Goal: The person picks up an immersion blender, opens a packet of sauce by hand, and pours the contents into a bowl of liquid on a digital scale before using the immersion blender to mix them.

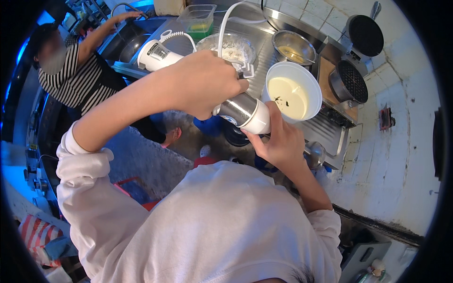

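A white hand blender [158, 55] with a coiled cord is held slantwise in front of me, above the edge of the steel counter. My left hand [203, 85] is closed around its body beside the metal band [239, 107]. With thumb and fingers, my right hand [283, 139] grips the white collar [258, 119] below that band. Past my right hand, in line with the blender, shows a shiny metal bell-shaped end [315, 153]. Just beyond my right hand stands a white plastic tub [317, 96] of pale yellow liquid with a few dark flecks.
On the steel counter [257, 40] are a metal bowl [306, 45] with yellow liquid, a bowl [250, 47] of white floury stuff and a clear container [197, 14]. A round waffle iron [356, 82] stands right. Another person [80, 66] reaches toward the sink [134, 45] at left.
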Motion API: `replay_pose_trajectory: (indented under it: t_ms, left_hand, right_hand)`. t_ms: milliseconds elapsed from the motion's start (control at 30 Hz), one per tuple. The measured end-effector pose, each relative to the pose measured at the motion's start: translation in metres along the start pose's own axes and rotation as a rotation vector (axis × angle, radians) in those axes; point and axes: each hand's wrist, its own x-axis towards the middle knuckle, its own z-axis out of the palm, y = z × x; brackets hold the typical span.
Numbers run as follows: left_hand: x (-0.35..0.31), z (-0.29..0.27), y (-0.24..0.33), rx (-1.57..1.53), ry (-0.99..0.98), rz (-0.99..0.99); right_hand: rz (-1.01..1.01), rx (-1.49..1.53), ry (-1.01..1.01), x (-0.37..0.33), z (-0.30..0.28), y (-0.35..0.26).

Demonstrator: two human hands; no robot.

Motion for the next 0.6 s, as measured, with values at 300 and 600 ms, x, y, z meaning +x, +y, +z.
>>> replay_pose_trajectory:
  t_ms: [300, 600]
  left_hand:
    - [0.006, -0.011, -0.011, 0.100, 0.059, -0.021]
    - [0.029, -0.027, -0.014, 0.038, -0.091, -0.019]
  right_hand:
    - [0.151, 0.194, 0.003, 0.018, -0.001, 0.001]
    - [0.206, 0.224, 0.162, 0.008, 0.005, 0.019]
